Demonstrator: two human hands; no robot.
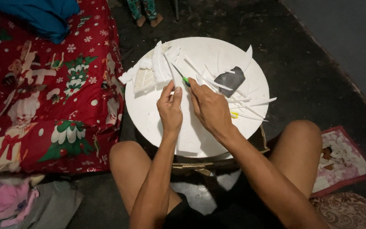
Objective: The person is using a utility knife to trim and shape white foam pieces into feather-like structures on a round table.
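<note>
White foam strip (188,127), light and crumbly, lies on the round board (149,114); left hand (170,111) fingers press it flat, right hand (209,109) grips a green-handled knife (181,76).

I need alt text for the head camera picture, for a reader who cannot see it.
A seated person's right hand cuts white foam with a green-handled knife while the left hand steadies the foam sheet on a round white board. Foam strips and a grey piece lie scattered; a red patterned blanket lies alongside.

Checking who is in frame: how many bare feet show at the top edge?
2: one foot and the other foot, side by side on the dark floor beyond the round white board.
</note>
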